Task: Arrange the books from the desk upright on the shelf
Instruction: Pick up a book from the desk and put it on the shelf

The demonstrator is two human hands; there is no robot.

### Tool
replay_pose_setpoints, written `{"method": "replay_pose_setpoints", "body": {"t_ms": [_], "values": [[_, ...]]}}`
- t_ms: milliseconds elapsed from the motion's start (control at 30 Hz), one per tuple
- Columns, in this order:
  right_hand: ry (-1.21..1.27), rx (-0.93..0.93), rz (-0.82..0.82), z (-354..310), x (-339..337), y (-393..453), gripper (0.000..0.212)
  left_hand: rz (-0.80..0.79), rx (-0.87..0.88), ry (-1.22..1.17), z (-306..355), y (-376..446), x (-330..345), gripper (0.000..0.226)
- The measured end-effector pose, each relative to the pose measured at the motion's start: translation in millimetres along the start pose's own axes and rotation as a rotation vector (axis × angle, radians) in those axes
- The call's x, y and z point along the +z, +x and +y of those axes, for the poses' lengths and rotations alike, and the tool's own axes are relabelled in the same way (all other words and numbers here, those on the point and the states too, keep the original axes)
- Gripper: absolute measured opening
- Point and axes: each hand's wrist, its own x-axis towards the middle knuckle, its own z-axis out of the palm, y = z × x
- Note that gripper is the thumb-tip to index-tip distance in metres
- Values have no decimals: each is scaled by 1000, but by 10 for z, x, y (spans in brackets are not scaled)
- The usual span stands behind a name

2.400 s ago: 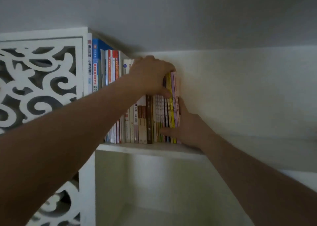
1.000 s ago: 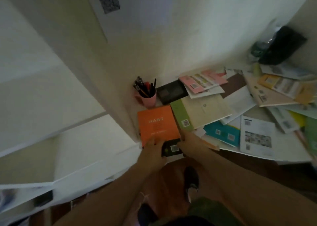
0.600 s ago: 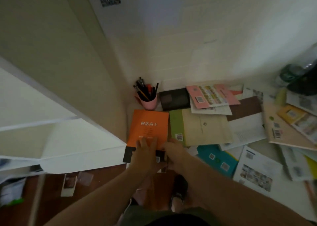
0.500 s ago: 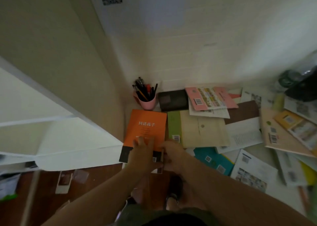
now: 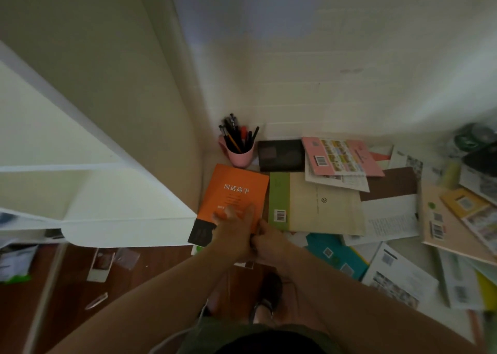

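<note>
Orange book [image 5: 234, 192] overhangs the desk edge; left hand [image 5: 236, 232] fingers flat on it, right hand [image 5: 269, 242] gripping.

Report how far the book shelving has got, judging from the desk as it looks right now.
Done: nothing shelved shows here; the shelf row is out of view. In hand: the left hand lies on the orange book at the desk's left end, and the right hand grips its near edge; it looks not yet lifted. Left: most of it, including the green-and-cream book, the pink book and the teal book lying flat.
</note>
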Motion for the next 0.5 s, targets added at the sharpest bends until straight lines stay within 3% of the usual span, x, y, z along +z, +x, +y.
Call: {"method": "replay_pose_setpoints", "body": {"t_ms": [133, 200, 400, 500], "values": [[3, 31, -7, -52, 1, -141, 45, 22, -41, -84, 161, -184, -52, 125], [-21, -32, -25, -32, -31, -149, 46, 71, -36, -144, 123, -230, -79, 116], [-358, -285, 13, -116, 94, -171, 72, 252, 61, -298, -248, -459, -479, 48], [-376, -332, 59, -231, 131, -222, 65, 291, 22, -681, -393, -774, -933, 18]]}}
